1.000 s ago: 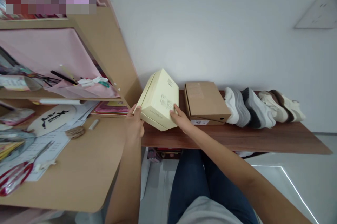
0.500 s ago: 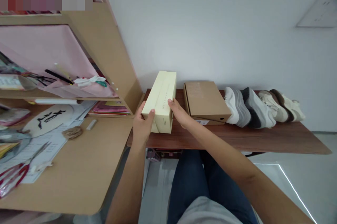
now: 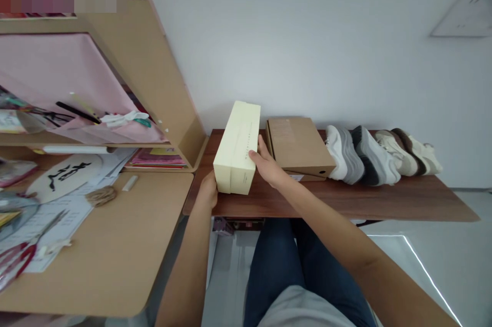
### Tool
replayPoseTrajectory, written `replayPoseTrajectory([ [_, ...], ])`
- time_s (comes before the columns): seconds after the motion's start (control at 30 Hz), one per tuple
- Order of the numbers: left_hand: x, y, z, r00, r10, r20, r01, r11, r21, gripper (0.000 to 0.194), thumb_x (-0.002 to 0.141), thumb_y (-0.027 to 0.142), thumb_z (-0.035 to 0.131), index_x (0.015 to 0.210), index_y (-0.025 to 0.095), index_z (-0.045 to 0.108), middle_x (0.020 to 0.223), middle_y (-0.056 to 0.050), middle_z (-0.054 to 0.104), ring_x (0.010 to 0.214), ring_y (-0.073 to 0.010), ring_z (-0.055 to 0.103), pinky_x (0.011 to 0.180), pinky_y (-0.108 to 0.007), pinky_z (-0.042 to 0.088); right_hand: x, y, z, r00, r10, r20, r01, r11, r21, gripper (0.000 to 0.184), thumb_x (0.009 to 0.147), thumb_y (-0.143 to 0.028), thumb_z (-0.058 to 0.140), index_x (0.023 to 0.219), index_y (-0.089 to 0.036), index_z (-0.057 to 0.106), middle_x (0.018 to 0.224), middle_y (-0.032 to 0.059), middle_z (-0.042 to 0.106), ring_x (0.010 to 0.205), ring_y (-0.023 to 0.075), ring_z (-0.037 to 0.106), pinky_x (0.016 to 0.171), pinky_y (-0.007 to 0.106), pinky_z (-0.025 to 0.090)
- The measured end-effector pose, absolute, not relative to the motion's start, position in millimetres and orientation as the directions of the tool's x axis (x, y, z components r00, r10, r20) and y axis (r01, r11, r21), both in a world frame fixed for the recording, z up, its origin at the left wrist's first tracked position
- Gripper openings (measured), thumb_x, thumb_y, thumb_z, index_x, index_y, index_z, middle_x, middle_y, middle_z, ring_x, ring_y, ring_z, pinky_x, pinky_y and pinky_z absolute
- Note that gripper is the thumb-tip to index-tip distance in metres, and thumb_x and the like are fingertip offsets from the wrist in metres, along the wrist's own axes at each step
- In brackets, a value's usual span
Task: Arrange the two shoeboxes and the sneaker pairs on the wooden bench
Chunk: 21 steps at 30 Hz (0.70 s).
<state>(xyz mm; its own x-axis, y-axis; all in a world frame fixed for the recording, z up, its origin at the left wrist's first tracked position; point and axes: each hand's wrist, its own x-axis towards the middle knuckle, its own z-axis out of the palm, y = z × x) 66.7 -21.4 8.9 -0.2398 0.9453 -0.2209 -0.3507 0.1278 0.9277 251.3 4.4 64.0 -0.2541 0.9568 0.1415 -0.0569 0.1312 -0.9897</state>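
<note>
A pale yellow shoebox (image 3: 236, 137) is held between my two hands over the left end of the brown wooden bench (image 3: 307, 206). My left hand (image 3: 208, 189) grips its near left side low down, and the fingers are hidden behind the box. On the right side, my right hand (image 3: 267, 164) presses with the thumb near the printed lettering and the fingers along the wall. Whether the box's underside rests on the bench cannot be made out. Close to my right hand lies a brown cardboard shoebox (image 3: 298, 145) with its lid down.
Several sneakers (image 3: 374, 155) stand in a row right of the brown box. To the left, a desk (image 3: 126, 245) bears red-handled scissors (image 3: 33, 245), papers, a twine bundle (image 3: 100, 196) and a white stick (image 3: 130, 183). A wall rises behind the bench.
My left hand has slid down from the yellow box's top edge to its lower left side, its thumb no longer on top. The box has shifted slightly right.
</note>
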Motion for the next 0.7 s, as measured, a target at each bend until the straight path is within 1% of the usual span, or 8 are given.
replayPoseTrajectory([
  [0.07, 64.7, -22.2, 6.9, -0.183, 0.938, -0.295, -0.364, 0.214, 0.907, 0.035, 0.067, 0.040, 0.073, 0.091, 0.015, 0.072, 0.081, -0.007, 0.075, 0.089, -0.0257, 0.069, 0.074, -0.035, 0.055, 261.0, 0.9, 65.8, -0.213, 0.966, 0.149, 0.011, 0.155, -0.988, 0.082, 0.090, -0.056, 0.049, 0.157, -0.030, 0.008, 0.163, -0.0056, 0.014, 0.151, 0.0187, 0.012, 0.125, 0.044, 0.006],
  [0.17, 63.5, -22.3, 6.1, -0.172, 0.909, -0.379, -0.400, 0.287, 0.870, 0.024, 0.066, 0.035, 0.074, 0.078, 0.015, 0.069, 0.072, -0.005, 0.072, 0.078, -0.0225, 0.070, 0.066, -0.031, 0.055, 275.4, -2.2, 66.8, -0.186, 0.971, 0.151, 0.119, 0.174, -0.977, 0.072, 0.089, -0.060, 0.050, 0.152, -0.032, 0.031, 0.161, -0.0068, 0.022, 0.151, 0.0205, 0.009, 0.125, 0.046, 0.002],
  [0.23, 64.4, -21.8, 6.2, -0.208, 0.890, -0.405, -0.439, 0.285, 0.852, 0.020, 0.066, 0.032, 0.074, 0.075, 0.015, 0.067, 0.067, -0.003, 0.070, 0.072, -0.0201, 0.069, 0.062, -0.028, 0.054, 281.4, -2.3, 67.5, -0.186, 0.970, 0.156, 0.150, 0.185, -0.971, 0.068, 0.087, -0.063, 0.051, 0.147, -0.032, 0.041, 0.159, -0.0061, 0.029, 0.151, 0.0218, 0.010, 0.124, 0.048, 0.003],
  [0.33, 65.9, -22.6, 10.7, -0.268, 0.862, -0.431, -0.534, 0.240, 0.811, 0.019, 0.069, 0.030, 0.074, 0.080, 0.017, 0.067, 0.068, -0.001, 0.069, 0.067, -0.0172, 0.067, 0.060, -0.027, 0.054, 283.4, -0.1, 69.1, -0.196, 0.964, 0.180, 0.152, 0.211, -0.966, 0.066, 0.086, -0.065, 0.051, 0.143, -0.031, 0.048, 0.156, -0.0043, 0.035, 0.151, 0.0223, 0.014, 0.124, 0.048, 0.005],
  [0.4, 64.7, -24.8, 18.6, -0.273, 0.862, -0.426, -0.606, 0.190, 0.773, 0.020, 0.073, 0.031, 0.071, 0.088, 0.019, 0.068, 0.077, -0.002, 0.072, 0.072, -0.0177, 0.068, 0.063, -0.029, 0.056, 281.3, 2.0, 68.9, -0.199, 0.964, 0.178, 0.139, 0.208, -0.968, 0.065, 0.086, -0.065, 0.050, 0.143, -0.031, 0.048, 0.155, -0.0047, 0.037, 0.150, 0.0214, 0.016, 0.124, 0.048, 0.005],
  [0.5, 58.7, -27.9, 35.8, -0.302, 0.890, -0.340, -0.654, 0.066, 0.754, 0.024, 0.080, 0.034, 0.064, 0.101, 0.022, 0.069, 0.099, -0.004, 0.074, 0.092, -0.0211, 0.069, 0.072, -0.033, 0.058, 275.0, 3.8, 64.8, -0.179, 0.973, 0.148, 0.113, 0.170, -0.979, 0.064, 0.089, -0.063, 0.046, 0.145, -0.033, 0.044, 0.156, -0.0072, 0.034, 0.151, 0.0201, 0.009, 0.124, 0.049, 0.004],
  [0.6, 49.9, -25.8, 50.6, -0.399, 0.889, -0.224, -0.605, -0.072, 0.793, 0.029, 0.083, 0.034, 0.058, 0.107, 0.023, 0.069, 0.115, -0.003, 0.071, 0.110, -0.0214, 0.064, 0.085, -0.032, 0.057, 266.0, 2.5, 58.9, -0.168, 0.976, 0.137, 0.103, 0.155, -0.982, 0.066, 0.089, -0.064, 0.045, 0.147, -0.033, 0.041, 0.160, -0.0090, 0.025, 0.151, 0.0195, 0.006, 0.124, 0.047, 0.003],
  [0.7, 40.7, -17.7, 54.9, -0.472, 0.868, -0.156, -0.526, -0.135, 0.840, 0.032, 0.083, 0.034, 0.057, 0.111, 0.023, 0.068, 0.120, -0.004, 0.070, 0.118, -0.0226, 0.060, 0.092, -0.032, 0.054, 256.7, -1.5, 56.1, -0.172, 0.976, 0.135, 0.108, 0.155, -0.982, 0.072, 0.088, -0.069, 0.041, 0.149, -0.030, 0.039, 0.160, -0.0052, 0.027, 0.151, 0.0196, 0.014, 0.124, 0.043, 0.005],
])
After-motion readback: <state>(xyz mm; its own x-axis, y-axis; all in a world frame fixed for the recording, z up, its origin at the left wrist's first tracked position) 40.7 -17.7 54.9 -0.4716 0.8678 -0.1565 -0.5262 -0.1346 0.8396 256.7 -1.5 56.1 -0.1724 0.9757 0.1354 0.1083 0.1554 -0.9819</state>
